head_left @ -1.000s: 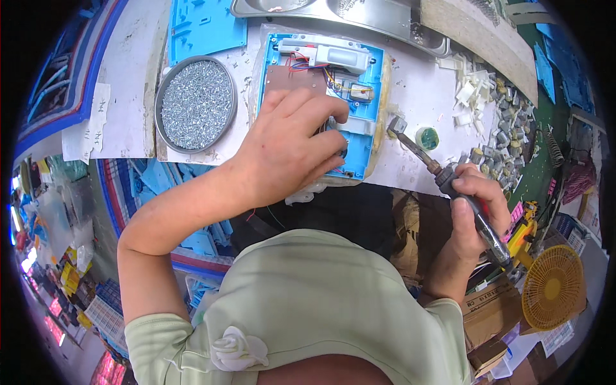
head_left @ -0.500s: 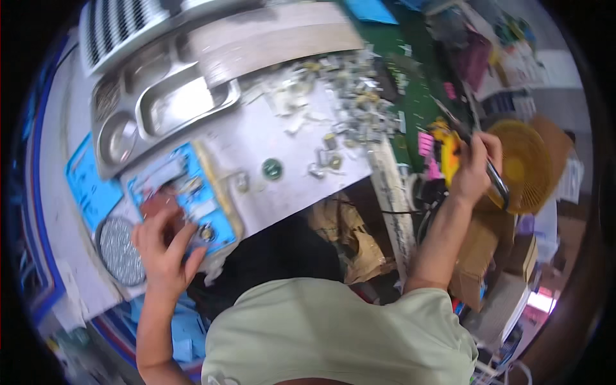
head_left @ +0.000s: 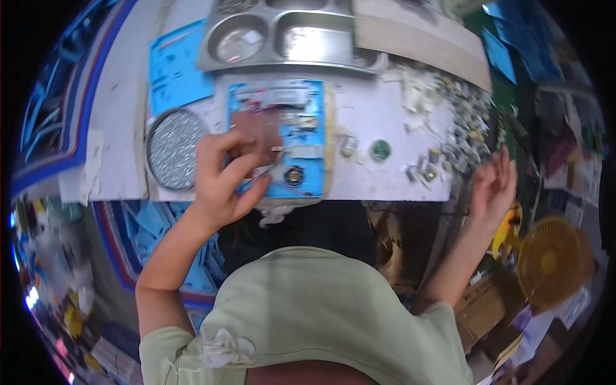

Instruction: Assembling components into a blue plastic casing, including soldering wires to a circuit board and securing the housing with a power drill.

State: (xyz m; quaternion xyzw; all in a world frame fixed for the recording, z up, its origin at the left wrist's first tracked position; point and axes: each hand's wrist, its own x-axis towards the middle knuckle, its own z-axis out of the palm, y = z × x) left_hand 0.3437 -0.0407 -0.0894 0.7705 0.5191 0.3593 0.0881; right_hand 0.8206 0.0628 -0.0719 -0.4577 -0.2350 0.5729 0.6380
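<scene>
My left hand (head_left: 224, 176) is curled over the left side of a blue panel (head_left: 311, 135), thumb and forefinger bent close together. Whatever lies between those fingertips is too small and blurred to name. Beside them, a flat reddish-brown piece (head_left: 260, 128) covers part of the panel, which also carries a round dark part (head_left: 294, 176), pale blocks and thin wires. My right hand (head_left: 494, 189) is raised at the table's right end, fingers stretched and somewhat apart, no tool visible in it. It is nearest a heap of small metallic and yellowish parts (head_left: 465, 125).
A round dish of silvery bits (head_left: 176, 151) stands left of the panel. Behind are another blue sheet (head_left: 176, 70), a compartmented steel tray (head_left: 301, 67) and a board (head_left: 423, 35). A green disc (head_left: 380, 150) lies mid-table. An orange basket (head_left: 555, 256) is at lower right.
My right hand has let go of the dark-handled tool it held and has come toward the heap of parts. The view has turned; my left hand stays at the panel.
</scene>
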